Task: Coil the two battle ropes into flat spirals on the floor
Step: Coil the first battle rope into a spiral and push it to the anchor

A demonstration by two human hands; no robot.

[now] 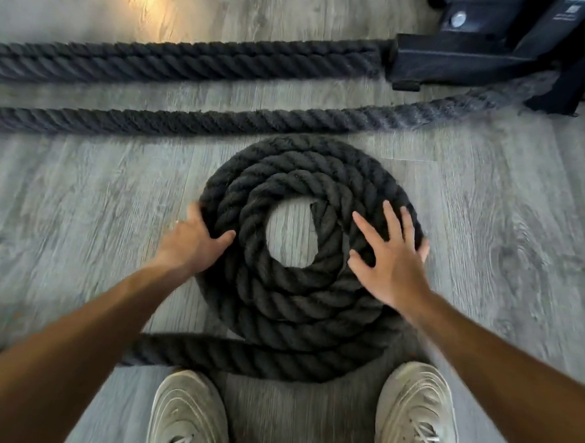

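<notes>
Head view: coiled rope [300, 290] lies flat on floor [80, 191] at centre. Left hand [194, 239] grips the coil's 9 o'clock edge, thumb on top. Right hand [389, 261] presses its 3 o'clock side, fingers spread straight. Straight ropes [177, 60] lie at 12 o'clock.

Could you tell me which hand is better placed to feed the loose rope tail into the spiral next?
Probably the left hand: it grips the dark twisted-rope spiral's left edge, and the loose tail runs off leftward. The right hand lies spread flat on the far side.
</notes>
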